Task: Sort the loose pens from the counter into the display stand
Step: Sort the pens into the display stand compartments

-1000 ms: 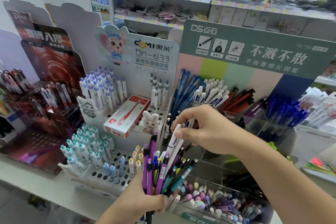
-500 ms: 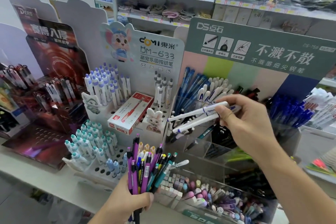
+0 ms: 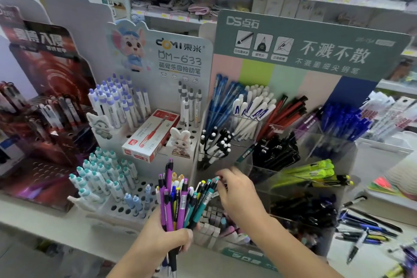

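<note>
My left hand grips a bundle of mixed pens, purple, teal, blue and yellow, held upright in front of the stands. My right hand is at the bundle's right side, its curled fingertips pinching the top of a teal pen. Behind stands the clear display stand with a green header; its compartments hold blue, white, red, black and neon-yellow pens. Loose pens lie on the counter at the right.
A white DOMI peg stand with purple- and teal-capped pens and a red pen box stands at the left. A dark red stand is further left. A tray of erasers sits under my right hand. Shop shelves fill the back.
My right hand held two white pens up at the stand's white-pen compartment; now they are gone from it, and the hand has come back down to the bundle.
</note>
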